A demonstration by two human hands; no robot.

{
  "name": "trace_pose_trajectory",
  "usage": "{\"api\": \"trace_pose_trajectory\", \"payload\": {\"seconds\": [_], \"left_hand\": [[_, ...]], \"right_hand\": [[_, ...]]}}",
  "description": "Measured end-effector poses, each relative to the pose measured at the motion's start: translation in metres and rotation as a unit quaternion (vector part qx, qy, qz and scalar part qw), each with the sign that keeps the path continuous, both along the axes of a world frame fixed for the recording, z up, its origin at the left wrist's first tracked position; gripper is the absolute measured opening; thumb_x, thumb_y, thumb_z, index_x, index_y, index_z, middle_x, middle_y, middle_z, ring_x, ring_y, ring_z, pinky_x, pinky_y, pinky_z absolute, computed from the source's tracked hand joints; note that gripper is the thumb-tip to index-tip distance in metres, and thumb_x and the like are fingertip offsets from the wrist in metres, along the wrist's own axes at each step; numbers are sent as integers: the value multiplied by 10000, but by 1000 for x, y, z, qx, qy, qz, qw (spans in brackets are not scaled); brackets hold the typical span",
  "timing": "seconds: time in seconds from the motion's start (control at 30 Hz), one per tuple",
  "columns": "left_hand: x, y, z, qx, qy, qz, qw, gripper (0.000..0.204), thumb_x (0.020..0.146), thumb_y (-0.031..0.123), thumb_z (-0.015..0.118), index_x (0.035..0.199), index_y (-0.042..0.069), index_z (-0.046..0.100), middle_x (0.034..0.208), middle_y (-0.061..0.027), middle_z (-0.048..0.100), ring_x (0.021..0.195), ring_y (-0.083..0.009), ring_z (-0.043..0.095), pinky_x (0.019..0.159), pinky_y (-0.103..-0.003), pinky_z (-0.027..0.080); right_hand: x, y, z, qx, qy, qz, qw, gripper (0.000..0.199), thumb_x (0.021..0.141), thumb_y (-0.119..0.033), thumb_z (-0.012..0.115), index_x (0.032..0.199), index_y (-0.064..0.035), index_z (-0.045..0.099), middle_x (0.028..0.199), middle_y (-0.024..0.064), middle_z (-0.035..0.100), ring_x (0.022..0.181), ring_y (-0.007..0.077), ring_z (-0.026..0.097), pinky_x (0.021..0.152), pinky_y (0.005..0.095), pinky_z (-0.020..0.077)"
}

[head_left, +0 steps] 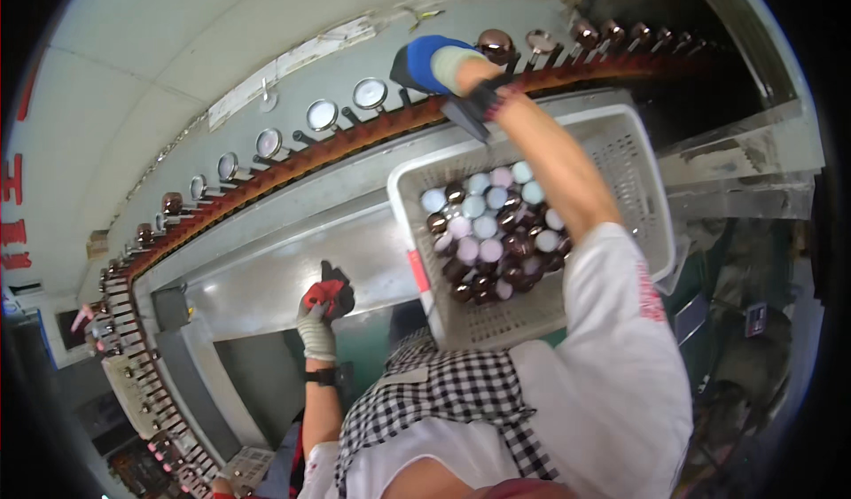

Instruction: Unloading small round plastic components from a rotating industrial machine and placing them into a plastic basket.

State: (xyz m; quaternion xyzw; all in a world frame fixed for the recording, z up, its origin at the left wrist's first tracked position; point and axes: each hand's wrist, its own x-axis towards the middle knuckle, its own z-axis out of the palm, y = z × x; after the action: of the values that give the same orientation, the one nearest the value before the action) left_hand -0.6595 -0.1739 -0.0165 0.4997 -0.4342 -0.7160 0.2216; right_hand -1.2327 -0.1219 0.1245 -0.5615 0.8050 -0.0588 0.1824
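Right hand [434, 63] at rail [372, 129], left hand [329, 295] apart; cannot tell either grip. Nearby cap [370, 94] faces camera, stem [382, 109] slanting down-right.

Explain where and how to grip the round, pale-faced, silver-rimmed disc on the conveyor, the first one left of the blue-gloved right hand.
Probably pinch the disc across its circular rim, coming from the picture's upper left: a dark peg meets its lower right, while the opposite edge looks free.

Wall [53, 136], left edge: column of large red characters [13, 231], distorted. White right sleeve [607, 277]: red lettering [651, 293], too small to read. Grey basket [660, 198], left side: red label [417, 271], any print illegible.
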Motion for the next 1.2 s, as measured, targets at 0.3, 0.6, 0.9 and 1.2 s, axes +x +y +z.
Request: {"api": "trace_pose_trajectory", "payload": {"seconds": [0.3, 0.6, 0.9, 1.2], "left_hand": [[-118, -34, 114, -2, 145, -118, 982, 521, 978, 100, 580, 1482, -21, 536, 1482, -163, 643, 1404, -266, 600, 1206, -384, 435], [-67, -46, 106, 37, 129, -36, 990, 549, 1108, 327, 621, 1529, -11, 517, 1464, -153, 638, 1351, -275, 637, 1145, -440, 539], [-77, -10, 57, 124, 235, 4, 964, 631, 1148, 476, 477, 1585, 21, 452, 1588, -133, 547, 1468, -269, 524, 1245, -451, 409], [-8, -27, 69, -252, -80, -84, 961, 911, 905, 381, 859, 1622, 7, 440, 1623, -213, 501, 1499, -301, 469, 1215, -431, 398]], "right_hand": [[40, 110, 52, 142, -31, 70, 987, 455, 945, -387, 722, 1249, -50, 757, 1191, 258, 747, 1128, 433, 717, 993, 495, 561], [97, 94, 32, -73, 130, 65, 987, 473, 928, -358, 746, 1274, -36, 733, 1238, 262, 718, 1194, 438, 669, 1005, 483, 543], [356, 66, -41, -111, -488, 27, 865, 466, 1057, -375, 613, 1373, -33, 646, 1199, 204, 741, 973, 276, 730, 875, 370, 562], [359, 13, -65, 26, -280, -130, 951, 396, 996, -439, 679, 1117, -86, 811, 904, 153, 787, 761, 280, 745, 749, 385, 570]]}}
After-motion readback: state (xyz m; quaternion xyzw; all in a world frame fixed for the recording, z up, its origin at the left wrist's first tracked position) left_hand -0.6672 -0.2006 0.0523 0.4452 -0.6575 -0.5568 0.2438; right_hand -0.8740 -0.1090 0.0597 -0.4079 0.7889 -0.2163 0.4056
